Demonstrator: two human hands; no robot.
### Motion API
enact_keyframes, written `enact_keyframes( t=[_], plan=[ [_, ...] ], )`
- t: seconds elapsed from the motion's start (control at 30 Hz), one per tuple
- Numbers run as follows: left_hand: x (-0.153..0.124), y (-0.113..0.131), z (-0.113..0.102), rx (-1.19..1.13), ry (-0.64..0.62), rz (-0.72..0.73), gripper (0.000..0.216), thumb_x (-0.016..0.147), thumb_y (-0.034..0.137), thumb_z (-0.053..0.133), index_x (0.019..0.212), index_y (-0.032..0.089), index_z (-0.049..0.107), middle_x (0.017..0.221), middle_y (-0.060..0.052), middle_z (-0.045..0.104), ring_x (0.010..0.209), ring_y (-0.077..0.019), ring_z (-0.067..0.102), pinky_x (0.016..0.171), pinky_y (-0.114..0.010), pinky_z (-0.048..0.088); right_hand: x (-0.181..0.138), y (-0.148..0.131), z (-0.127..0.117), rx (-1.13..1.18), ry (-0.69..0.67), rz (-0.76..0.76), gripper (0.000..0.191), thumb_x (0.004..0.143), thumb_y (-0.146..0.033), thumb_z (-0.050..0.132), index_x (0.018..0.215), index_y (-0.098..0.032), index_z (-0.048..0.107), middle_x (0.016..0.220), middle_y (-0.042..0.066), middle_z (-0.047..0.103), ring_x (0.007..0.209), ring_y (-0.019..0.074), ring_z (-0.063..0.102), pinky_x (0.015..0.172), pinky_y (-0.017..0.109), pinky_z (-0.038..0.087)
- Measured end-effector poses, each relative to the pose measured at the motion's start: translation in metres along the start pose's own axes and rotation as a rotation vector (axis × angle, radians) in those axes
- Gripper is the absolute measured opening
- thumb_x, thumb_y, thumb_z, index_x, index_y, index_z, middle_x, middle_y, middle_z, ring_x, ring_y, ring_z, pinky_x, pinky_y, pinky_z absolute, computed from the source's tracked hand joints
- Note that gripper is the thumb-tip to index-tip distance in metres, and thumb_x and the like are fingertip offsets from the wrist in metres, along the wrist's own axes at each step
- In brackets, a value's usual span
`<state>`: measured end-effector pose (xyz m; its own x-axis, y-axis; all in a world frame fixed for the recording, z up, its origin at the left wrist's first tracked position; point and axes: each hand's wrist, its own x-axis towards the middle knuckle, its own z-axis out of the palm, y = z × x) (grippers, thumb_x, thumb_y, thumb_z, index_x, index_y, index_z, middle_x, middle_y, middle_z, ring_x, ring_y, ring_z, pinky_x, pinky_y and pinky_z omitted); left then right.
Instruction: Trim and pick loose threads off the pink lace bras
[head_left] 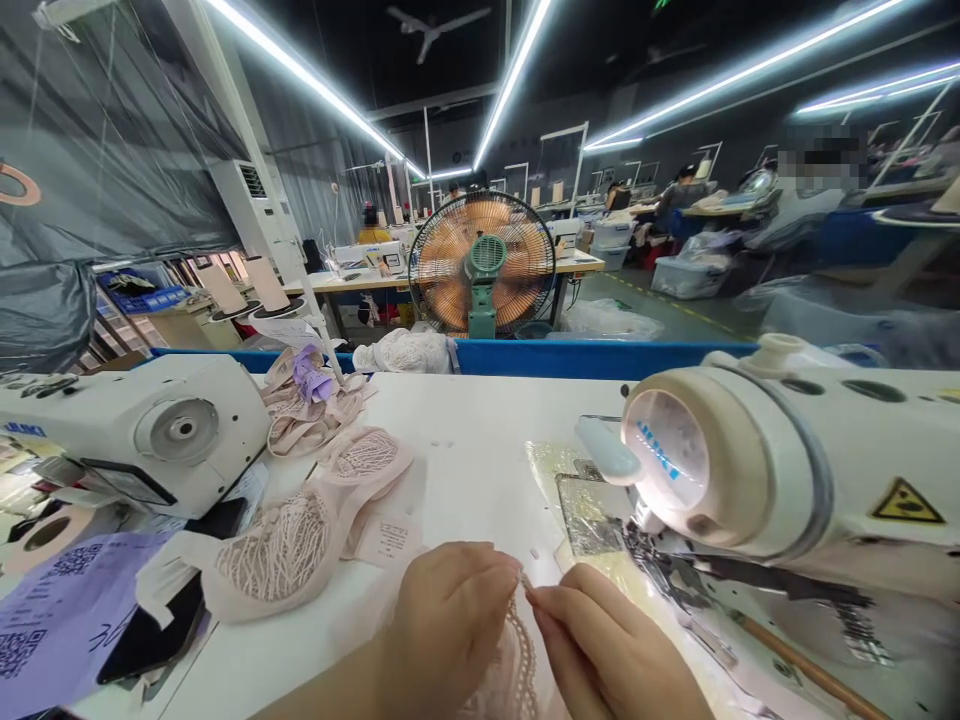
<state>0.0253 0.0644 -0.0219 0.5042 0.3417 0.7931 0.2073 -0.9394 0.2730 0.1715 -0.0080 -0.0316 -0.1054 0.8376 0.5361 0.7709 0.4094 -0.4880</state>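
"Two white JUKI sewing machines (709, 455) flank the bench (480, 450). What else is around?"

"On the left, a pale pink bra (274, 555) with lace-patterned cups lies near the left hand (450, 615), a printed label (386, 540) beside it. Farther left, a purple sheet with QR codes (64, 610) partly covers the bench, next to a black smartphone (154, 635)."

"And toward the back?"

"More pale garments (307, 425) lie heaped by the left machine, with something purple on top. Past the blue panel (570, 357) stands a big caged fan (484, 255)."

"Anything in the way near the hands?"

"The right machine. Its rounded end takes up the space beyond the right hand (607, 640)."

"How are the hands set?"

"Both are gripping. The left has its fingers curled onto the upper end of a scalloped lace trim (525, 650); the right pinches that end between thumb and fingertip."

"So the trim is where?"

"Between them, trailing down past the bottom of the view. Its lower end I can't see."
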Motion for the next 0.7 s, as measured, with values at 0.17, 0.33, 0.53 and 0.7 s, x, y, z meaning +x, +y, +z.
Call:
enact_keyframes(
  t=[0.17,0.33,0.53,0.7],
  plan=[
    [0.0016,0.0007,-0.0017,-0.023,0.012,0.044,0.015,0.08,0.009,0.046,0.09,0.017,0.054,0.083,-0.005,0.068,0.074,-0.0118,0.063,0.077,-0.027,0.053,0.0003,0.0001,0.001,0.002,0.018,-0.026,0.019,0.089,-0.013,0.038,0.076,-0.017,0.051,0.066,0.001,0.046,0.053,0.012,0.049,0.047,0.023,0.04],
    [0.0016,0.0009,-0.0013,-0.066,-0.004,0.007,0.019,0.08,0.006,0.046,0.093,0.017,0.053,0.08,-0.004,0.068,0.074,-0.0109,0.064,0.079,-0.026,0.053,0.0007,0.0008,0.0,-0.001,0.041,-0.043,0.018,0.088,-0.012,0.039,0.075,-0.017,0.05,0.065,0.001,0.046,0.052,0.0119,0.049,0.047,0.023,0.04],
    [0.0037,0.0008,-0.0015,-0.18,-0.013,-0.017,0.023,0.077,0.0,0.047,0.091,0.018,0.051,0.083,-0.003,0.069,0.075,-0.0108,0.064,0.083,-0.029,0.052,-0.0003,0.0005,-0.0013,-0.014,0.017,-0.039,0.017,0.088,-0.013,0.039,0.077,-0.017,0.051,0.067,0.002,0.047,0.054,0.0126,0.049,0.047,0.024,0.041],
    [0.0011,0.0005,0.0008,-0.202,0.003,-0.061,0.027,0.076,-0.001,0.049,0.095,0.018,0.052,0.081,-0.002,0.069,0.076,-0.0117,0.064,0.081,-0.028,0.053,-0.0017,0.0023,0.0003,-0.023,0.028,-0.048,0.017,0.088,-0.012,0.038,0.08,-0.017,0.052,0.067,0.002,0.047,0.054,0.0131,0.049,0.048,0.024,0.041]
  ],
)
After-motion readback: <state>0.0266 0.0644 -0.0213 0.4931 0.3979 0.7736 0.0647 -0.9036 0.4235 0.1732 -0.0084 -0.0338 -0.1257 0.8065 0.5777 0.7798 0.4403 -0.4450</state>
